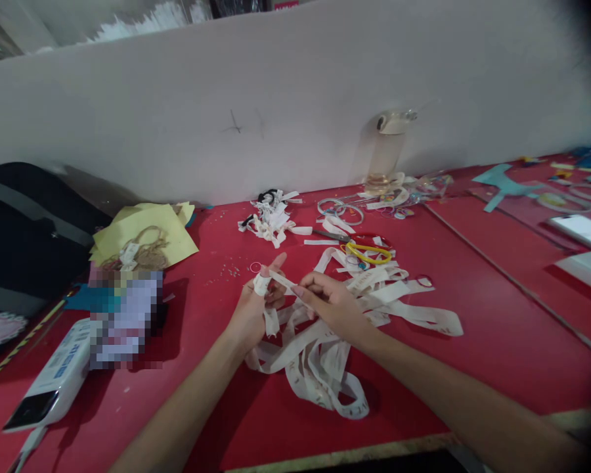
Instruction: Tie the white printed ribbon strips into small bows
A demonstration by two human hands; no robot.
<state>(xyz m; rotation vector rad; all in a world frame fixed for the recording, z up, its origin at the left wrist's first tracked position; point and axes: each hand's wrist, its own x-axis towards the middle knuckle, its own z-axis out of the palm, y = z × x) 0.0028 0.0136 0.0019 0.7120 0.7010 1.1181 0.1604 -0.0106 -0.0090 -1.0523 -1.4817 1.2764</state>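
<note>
A long white printed ribbon [320,368] lies in loose loops on the red table [473,341]. My left hand [256,305] has the ribbon wound round a finger, with the other fingers curled. My right hand [329,302] pinches the ribbon's taut stretch right beside the left hand. Both hands hover just above the ribbon heap.
Scissors with red and yellow handles [367,249] lie behind the hands. Small ribbon bows [270,220], rings [342,210] and a clear bottle [387,151] sit near the white wall. Yellow paper with twine [142,240], a white power bank [54,381] and a black bag [24,230] are on the left.
</note>
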